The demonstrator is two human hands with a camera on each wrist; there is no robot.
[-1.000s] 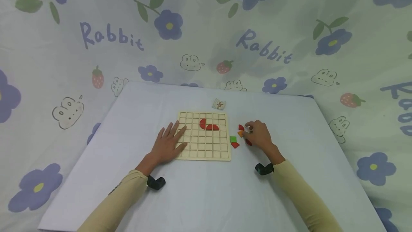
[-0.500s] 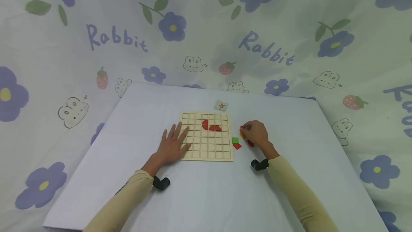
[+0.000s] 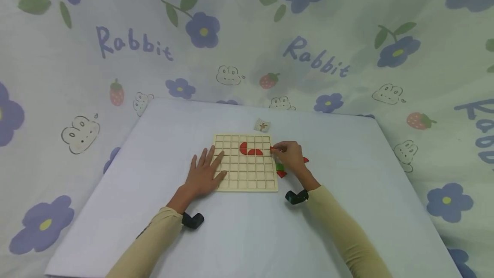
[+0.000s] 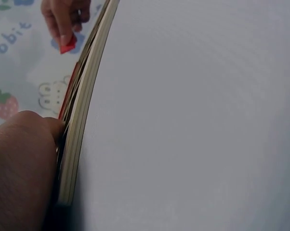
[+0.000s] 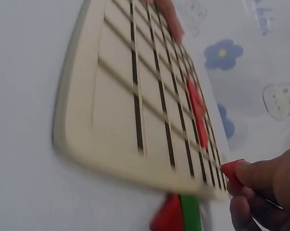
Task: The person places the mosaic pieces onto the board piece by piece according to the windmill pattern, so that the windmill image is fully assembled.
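A pale wooden grid board [image 3: 245,177] lies on the white table. My left hand [image 3: 201,176] rests spread over its left edge. Several red pieces [image 3: 243,149] sit together in cells of the upper middle, forming rounded shapes. At the board's upper right edge, my right hand [image 3: 290,156] pinches a small red piece [image 5: 233,174] between thumb and fingers, seen best in the right wrist view. Below that hand, a green tile [image 3: 279,167] and a red pointed piece [image 3: 281,174] lie beside the board's right side.
Another red piece [image 3: 306,159] shows partly behind the right wrist. A small printed card or packet [image 3: 262,125] lies past the board's far edge. Behind the table hangs a cloth [image 3: 247,33] with flowers and rabbits. Each wrist wears a black camera.
My right hand has picked up a red piece from the loose pieces and moved left with it to the board's edge. The orange piece is now out of sight. My left hand stays put.
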